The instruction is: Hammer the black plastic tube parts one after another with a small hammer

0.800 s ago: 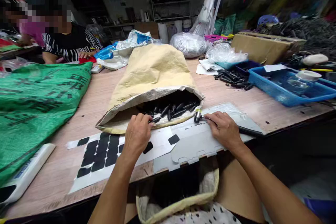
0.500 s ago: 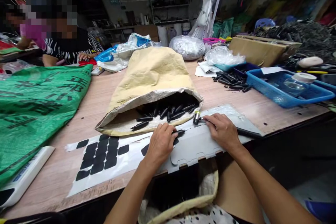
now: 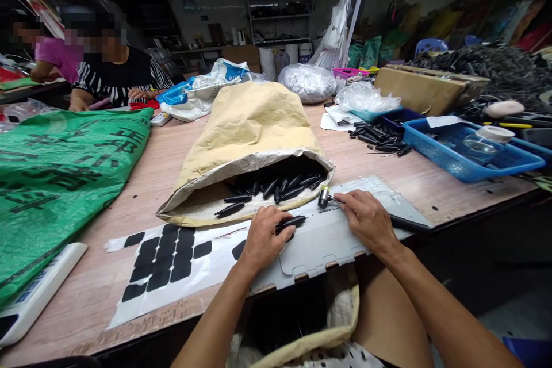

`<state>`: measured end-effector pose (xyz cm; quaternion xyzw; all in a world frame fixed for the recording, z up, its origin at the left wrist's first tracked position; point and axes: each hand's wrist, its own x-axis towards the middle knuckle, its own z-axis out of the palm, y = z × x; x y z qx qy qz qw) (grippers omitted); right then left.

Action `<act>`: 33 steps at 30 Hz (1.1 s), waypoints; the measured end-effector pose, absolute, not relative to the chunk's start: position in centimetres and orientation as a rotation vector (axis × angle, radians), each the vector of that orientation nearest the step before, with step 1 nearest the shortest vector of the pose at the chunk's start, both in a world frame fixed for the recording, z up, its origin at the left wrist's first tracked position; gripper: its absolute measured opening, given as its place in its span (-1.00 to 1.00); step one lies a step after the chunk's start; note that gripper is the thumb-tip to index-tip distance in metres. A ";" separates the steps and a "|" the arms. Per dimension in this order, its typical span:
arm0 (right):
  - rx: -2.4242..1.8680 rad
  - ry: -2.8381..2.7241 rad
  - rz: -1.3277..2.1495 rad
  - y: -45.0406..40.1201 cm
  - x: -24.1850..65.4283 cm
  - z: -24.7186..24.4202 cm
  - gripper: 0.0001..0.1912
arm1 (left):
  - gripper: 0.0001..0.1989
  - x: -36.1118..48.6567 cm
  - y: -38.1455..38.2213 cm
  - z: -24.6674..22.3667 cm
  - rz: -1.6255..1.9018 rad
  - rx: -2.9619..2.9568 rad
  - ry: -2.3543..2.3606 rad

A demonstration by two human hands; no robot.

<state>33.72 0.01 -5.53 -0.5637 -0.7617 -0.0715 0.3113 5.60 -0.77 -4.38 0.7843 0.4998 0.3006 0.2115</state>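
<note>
Noting my left hand gripping a slim black tapered tube, probably light, stiff, slick; hold mid-length. Right hand closed on silver-and-black metal hammer.

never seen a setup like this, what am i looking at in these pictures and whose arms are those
No machine here: these are a person's bare arms, seen by a camera worn on that person's own head, looking forward and down. All the pictures come from that camera, moments apart.

The left hand holds a slim black piece over a grey board. The right hand grips a small hammer with a metal head.

On the wooden table, a tan sack lies with its mouth open, similar black pieces inside. Left of the board is a white sheet with black squares; further left, a green sack. To the right sits a blue tray. Other people work in the background.
</note>
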 end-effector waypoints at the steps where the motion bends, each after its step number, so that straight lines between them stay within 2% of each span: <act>1: -1.482 -1.986 -0.180 -0.4 33.5 -5.0 -0.67 | -0.81 5.6 -0.8 -4.4 0.847 2.167 1.380; 8: -1.284 -1.818 0.204 -3.3 30.0 -2.7 -0.67 | -0.85 5.5 -0.6 -4.5 0.862 2.130 1.379; 11: -1.287 -1.815 0.255 -3.9 28.6 -2.2 -0.68 | -0.84 5.5 -0.7 -4.6 0.853 2.139 1.383; 17: -1.155 -1.776 0.073 -5.0 26.8 0.9 -0.59 | -0.83 5.5 -0.8 -4.5 0.847 2.154 1.379; 22: -1.262 -1.912 -0.039 -5.6 26.3 -1.1 -0.50 | -0.84 5.5 -0.9 -4.4 0.868 2.154 1.377; 26: -1.325 -1.956 0.101 -5.5 26.9 -1.8 -0.53 | -0.85 5.5 -0.9 -4.3 0.882 2.159 1.364; 33: -1.232 -1.746 0.065 -5.2 27.6 1.9 -0.62 | -0.85 5.5 -0.8 -4.5 0.897 2.181 1.365</act>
